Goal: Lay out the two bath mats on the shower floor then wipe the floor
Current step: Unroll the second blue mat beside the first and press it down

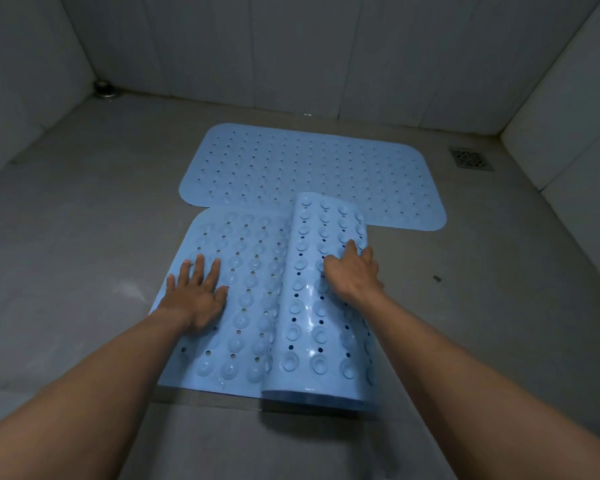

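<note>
Two light blue perforated bath mats lie on the grey shower floor (pixel 84 237). The far mat (pixel 312 171) is spread flat. The near mat (pixel 253 299) is flat on its left part, while its right part curls up in a roll with the suction cups showing. My left hand (pixel 198 292) presses flat on the near mat's left part with straight fingers. On top of the curled part, my right hand (pixel 352 271) has its fingers bent over the roll's far right edge.
A square floor drain (pixel 471 159) sits at the back right. A round metal fitting (pixel 104 89) is in the back left corner. White tiled walls (pixel 291 57) enclose the floor on three sides. A small dark speck (pixel 437 278) lies right of the mats.
</note>
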The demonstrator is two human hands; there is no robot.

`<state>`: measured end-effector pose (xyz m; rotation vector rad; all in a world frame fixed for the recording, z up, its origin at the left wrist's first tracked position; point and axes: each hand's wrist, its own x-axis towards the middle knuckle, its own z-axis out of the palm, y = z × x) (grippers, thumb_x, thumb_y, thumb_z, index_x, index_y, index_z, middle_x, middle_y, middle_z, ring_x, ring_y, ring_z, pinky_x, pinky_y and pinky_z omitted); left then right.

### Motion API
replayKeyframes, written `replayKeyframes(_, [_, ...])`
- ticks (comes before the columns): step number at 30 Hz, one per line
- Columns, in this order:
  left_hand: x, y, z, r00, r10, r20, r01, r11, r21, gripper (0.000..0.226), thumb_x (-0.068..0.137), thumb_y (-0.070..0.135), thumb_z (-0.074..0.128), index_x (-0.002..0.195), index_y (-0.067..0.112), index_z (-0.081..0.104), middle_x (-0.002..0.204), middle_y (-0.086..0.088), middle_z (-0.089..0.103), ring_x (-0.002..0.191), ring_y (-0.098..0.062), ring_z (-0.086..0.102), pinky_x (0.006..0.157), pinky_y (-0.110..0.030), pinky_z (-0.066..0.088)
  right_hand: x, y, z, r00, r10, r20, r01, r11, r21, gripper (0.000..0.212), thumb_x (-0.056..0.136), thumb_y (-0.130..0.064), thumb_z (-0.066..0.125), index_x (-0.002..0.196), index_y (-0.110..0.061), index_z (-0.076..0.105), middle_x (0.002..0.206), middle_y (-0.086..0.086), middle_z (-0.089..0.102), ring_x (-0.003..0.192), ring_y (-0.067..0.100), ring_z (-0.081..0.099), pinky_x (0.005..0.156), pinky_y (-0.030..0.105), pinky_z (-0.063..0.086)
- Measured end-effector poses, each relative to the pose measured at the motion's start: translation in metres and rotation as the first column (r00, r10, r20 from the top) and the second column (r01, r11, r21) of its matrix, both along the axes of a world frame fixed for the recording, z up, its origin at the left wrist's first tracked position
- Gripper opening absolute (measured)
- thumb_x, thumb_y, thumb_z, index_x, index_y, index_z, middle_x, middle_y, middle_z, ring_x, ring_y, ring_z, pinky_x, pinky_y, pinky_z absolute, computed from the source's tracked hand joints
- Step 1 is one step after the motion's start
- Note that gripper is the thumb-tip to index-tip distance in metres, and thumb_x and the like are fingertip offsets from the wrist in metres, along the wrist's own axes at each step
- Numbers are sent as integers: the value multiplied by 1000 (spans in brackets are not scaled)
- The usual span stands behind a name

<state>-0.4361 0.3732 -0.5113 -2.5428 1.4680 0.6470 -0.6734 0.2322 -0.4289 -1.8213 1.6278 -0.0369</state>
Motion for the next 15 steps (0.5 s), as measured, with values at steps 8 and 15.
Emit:
replayKeyframes(8, [-39, -30, 1, 998, 26, -64, -28, 999, -33, 82, 95, 70, 11, 153, 24, -25, 159, -5, -34, 148, -25, -27, 121, -53, -12, 2, -5, 3, 999, -19, -29, 18, 1000, -22, 135, 63, -78, 71, 156, -8, 2, 158, 12, 3, 145, 36, 12, 113, 58, 27])
replayKeyframes(15, [-34, -22, 2, 996, 55, -67, -56, 998, -12, 84, 94, 72, 10, 153, 24, -24, 160, 0, -31, 148, -31, -26, 121, -47, -13, -7, -12, 6, 999, -35, -30, 33, 996, -87, 104, 80, -55, 64, 156, -29, -2, 155, 20, 16, 138, 40, 21, 109, 53, 29])
